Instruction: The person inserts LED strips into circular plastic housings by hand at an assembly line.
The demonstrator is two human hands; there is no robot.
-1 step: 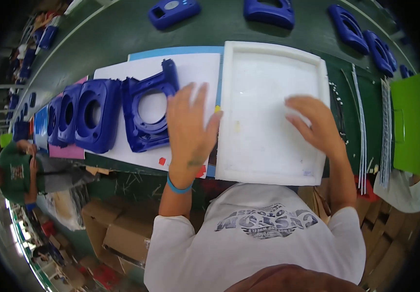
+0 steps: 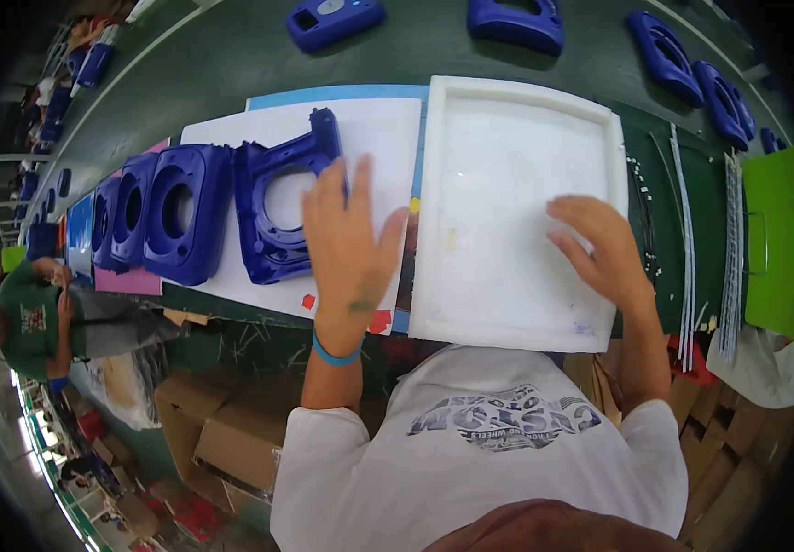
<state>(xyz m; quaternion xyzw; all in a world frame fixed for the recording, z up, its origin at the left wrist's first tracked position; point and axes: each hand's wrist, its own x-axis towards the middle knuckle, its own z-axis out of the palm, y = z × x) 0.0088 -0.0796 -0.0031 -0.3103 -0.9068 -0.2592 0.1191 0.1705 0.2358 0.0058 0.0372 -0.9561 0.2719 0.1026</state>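
Note:
My left hand (image 2: pixel 349 247) is open, fingers stretched and thumb apart. It hovers over the white sheet (image 2: pixel 389 138), covering the right edge of a blue plastic housing (image 2: pixel 255 213) with a large round opening and one raised arm. Whether it touches that housing I cannot tell. Above the right side of a shallow white foam tray (image 2: pixel 493 212), my right hand (image 2: pixel 602 247) is open too, its fingers a little bent and nothing in it. Left of the nearest housing stand several more blue housings (image 2: pixel 191 250) in a row.
More blue housings (image 2: pixel 516 39) lie at the table's far side. Right of the tray are black cable pieces (image 2: pixel 642 207), long pale strips (image 2: pixel 684 248) and a green panel (image 2: pixel 772 239). A person (image 2: pixel 33 317) works at left; cardboard boxes (image 2: pixel 245 446) sit below the table.
My left hand has shifted slightly to the left, and my right hand a little down and to the right. Both stay open. The table things keep their places, apart from a slight view shift.

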